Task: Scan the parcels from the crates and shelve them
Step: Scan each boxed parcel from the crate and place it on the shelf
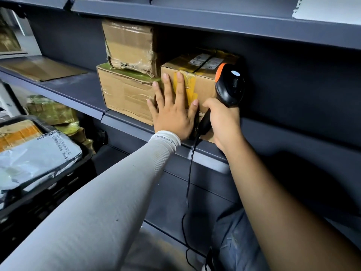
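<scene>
A cardboard parcel [203, 75] with yellow tape and white labels sits on the dark grey shelf [125, 119]. My left hand [172, 112], in a grey sleeve, presses flat against the parcel's front face with fingers spread. My right hand [222, 122] grips the handle of a black and orange barcode scanner [229, 85], whose head stands at the parcel's right side. The scanner's cable [188, 184] hangs down. Left of this parcel a wide box with green tape [125, 92] carries a battered taped box [129, 45].
A black crate [58, 180] at lower left holds a grey poly mailer [33, 159] and an orange-taped box [17, 134]. A flat cardboard sheet [43, 68] lies on the shelf to the left. Green-wrapped parcels [50, 110] sit on the shelf below. Another shelf board [214, 22] runs overhead.
</scene>
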